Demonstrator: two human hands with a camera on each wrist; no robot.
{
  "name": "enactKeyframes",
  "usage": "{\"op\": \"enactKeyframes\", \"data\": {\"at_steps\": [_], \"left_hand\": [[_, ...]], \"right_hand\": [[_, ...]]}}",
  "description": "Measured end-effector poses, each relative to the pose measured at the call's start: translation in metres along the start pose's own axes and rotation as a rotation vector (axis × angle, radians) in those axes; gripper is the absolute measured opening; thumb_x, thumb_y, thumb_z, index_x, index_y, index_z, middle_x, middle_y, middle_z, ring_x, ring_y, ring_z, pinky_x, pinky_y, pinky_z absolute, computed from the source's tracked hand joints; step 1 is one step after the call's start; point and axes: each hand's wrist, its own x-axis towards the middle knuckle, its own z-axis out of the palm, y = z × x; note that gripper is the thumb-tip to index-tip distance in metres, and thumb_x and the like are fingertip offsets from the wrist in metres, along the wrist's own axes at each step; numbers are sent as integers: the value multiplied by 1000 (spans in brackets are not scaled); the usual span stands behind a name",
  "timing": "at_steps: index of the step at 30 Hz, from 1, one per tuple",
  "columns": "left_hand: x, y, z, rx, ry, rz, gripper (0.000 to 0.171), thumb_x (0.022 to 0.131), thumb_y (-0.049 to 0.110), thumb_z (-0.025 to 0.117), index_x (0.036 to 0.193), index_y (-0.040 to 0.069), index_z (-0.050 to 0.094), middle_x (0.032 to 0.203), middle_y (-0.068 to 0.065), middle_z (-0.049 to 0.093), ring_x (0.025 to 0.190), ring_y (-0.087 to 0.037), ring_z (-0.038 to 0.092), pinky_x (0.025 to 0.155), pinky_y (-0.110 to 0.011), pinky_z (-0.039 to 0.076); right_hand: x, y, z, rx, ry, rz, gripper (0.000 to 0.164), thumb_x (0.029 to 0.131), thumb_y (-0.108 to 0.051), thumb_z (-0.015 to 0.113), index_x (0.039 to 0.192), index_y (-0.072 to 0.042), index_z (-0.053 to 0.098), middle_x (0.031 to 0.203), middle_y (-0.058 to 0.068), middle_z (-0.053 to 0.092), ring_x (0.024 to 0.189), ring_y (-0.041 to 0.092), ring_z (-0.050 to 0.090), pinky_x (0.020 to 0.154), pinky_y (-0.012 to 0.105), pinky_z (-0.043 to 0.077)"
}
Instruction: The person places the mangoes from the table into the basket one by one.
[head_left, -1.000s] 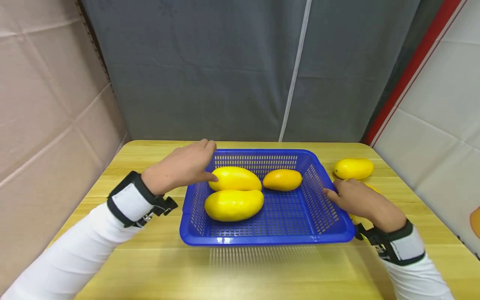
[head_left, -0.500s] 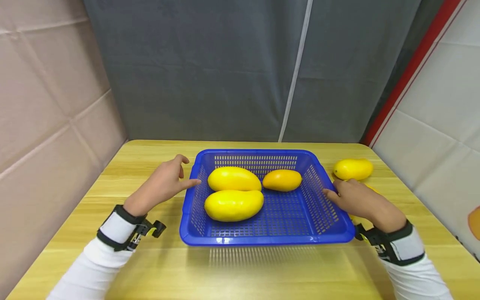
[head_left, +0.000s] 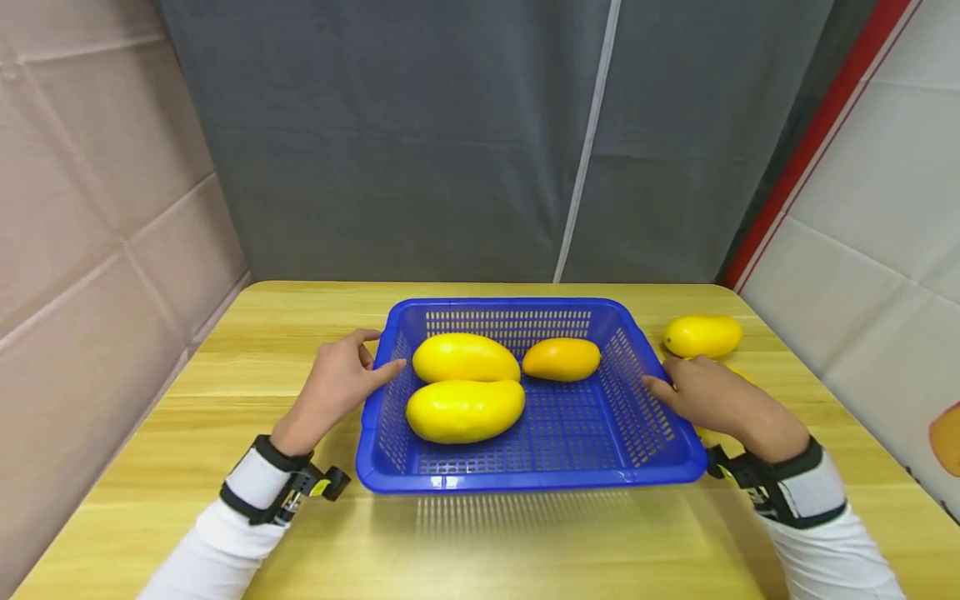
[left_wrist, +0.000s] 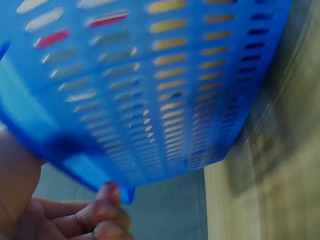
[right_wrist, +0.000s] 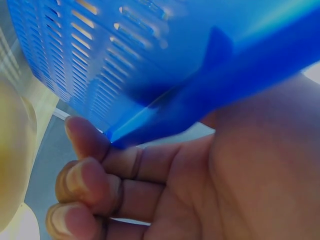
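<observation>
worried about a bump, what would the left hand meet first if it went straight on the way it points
The basket, at its left rim: the left hand is right there, thumb reaching over the edge, though how firmly it touches is hard to tell.

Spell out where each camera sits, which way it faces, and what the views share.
Head: worn on the head, facing forward and down at the blue basket and the three yellow fruits in it; left hand, right hand and white sleeves show.
Left wrist: faces the basket's slotted outer side, grey curtain beyond; part of that hand shows lower left.
Right wrist: faces the opposite outer side, a yellow fruit nearby; that hand fills the lower right.
Shared: both wrist views show basket slots, rim and grey curtain.
</observation>
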Motion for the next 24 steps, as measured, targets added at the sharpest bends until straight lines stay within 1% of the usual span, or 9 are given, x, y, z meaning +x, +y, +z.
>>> {"op": "enactKeyframes", "data": {"at_steps": [3,6,9,11,15,17,19,24], "left_hand": [[0,3,5,-20,43,-9,61,80,31,66,124,-8,50,61,-7,53,44,-14,48,39,-27,39],[0,5,8,-22,75,-15,59,80,28,65,124,-9,50,59,-6,52,42,-14,48,37,-26,39],[-1,5,9,-22,72,-24,59,81,27,64,125,-9,50,58,-6,52,41,-13,48,37,-26,38],[-2,5,9,-25,61,-32,59,82,27,63,125,-9,49,59,-7,52,41,-13,49,37,-26,39],[-3,5,8,-24,50,-45,59,82,28,62,127,-9,48,59,-7,52,40,-13,49,36,-25,40],[-3,6,8,-16,50,-47,59,82,28,62,127,-8,48,59,-7,51,41,-13,49,36,-25,40],[-3,6,9,-7,50,-46,59,82,28,61,127,-8,47,59,-7,51,41,-13,49,36,-25,40],[-3,7,9,0,43,-43,60,82,27,61,128,-9,46,60,-7,51,41,-14,48,37,-26,40]], "right_hand": [[-1,1,-2,13,3,-11,43,94,-43,44,83,-3,55,57,0,45,49,12,46,49,28,39],[-4,4,-5,28,14,-34,46,95,-47,41,82,-5,57,57,-2,44,50,12,45,51,29,39],[-9,9,-12,10,60,-61,42,97,-40,40,83,-4,59,57,-3,42,51,12,43,53,30,38],[-13,14,-18,-19,107,-73,37,97,-33,42,85,-3,60,58,-3,43,52,12,43,54,31,38],[-20,28,-28,-62,206,-90,27,93,-26,51,90,-1,62,66,-1,57,60,14,51,59,36,45],[-24,37,-31,-60,234,-89,25,91,-25,55,92,-1,63,71,1,61,63,15,53,60,38,46],[-26,46,-32,-56,250,-91,24,89,-23,58,93,0,63,71,1,61,63,15,52,59,37,46],[-28,69,-29,-87,234,-96,30,85,-21,62,97,6,60,71,2,58,62,15,50,59,37,46]]}}
